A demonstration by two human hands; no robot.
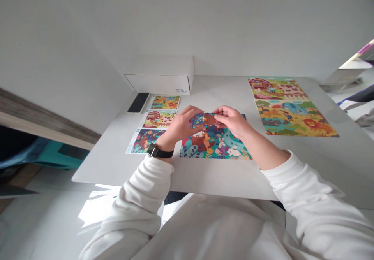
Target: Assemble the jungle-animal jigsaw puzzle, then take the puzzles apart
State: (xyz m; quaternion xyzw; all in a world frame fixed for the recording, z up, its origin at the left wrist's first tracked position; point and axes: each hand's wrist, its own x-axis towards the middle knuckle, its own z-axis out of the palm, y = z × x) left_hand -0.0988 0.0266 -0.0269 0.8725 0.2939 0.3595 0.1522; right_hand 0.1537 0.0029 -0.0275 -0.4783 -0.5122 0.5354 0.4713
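So both hands were on the same thing here. The left hand (181, 129) had its fingers curled over the left edge of a chunk (204, 119) of joined pieces, and the right hand (233, 120) was pinching the chunk's right edge between thumb and fingertips. Both hands were gripping, neither was loose. The chunk sat right at the far edge of the puzzle (214, 145), the jungle-looking one with white rabbits along its near edge. I honestly couldn't tell if the chunk was lifted clear of the puzzle or resting on it, since the hands covered too much of it.

The puzzle lay flat on the white table (204, 174), straight in front of the person. There was a dark watch (159, 152) on the left wrist, just off the puzzle's near-left corner, and both arms were in white sleeves.

Other stuff, all placed from the puzzle:
- Just to its left was a sheet (153, 124) with three small colour pictures in a column.
- Past that sheet, further left and back, a dark phone (138, 102) lay flat.
- Behind the puzzle and a bit left, a white box (160, 75) stood against the wall.
- Well to its right was a big farm picture (288, 108) with a red barn at the top. It was too small to tell if it was pieces or a print.
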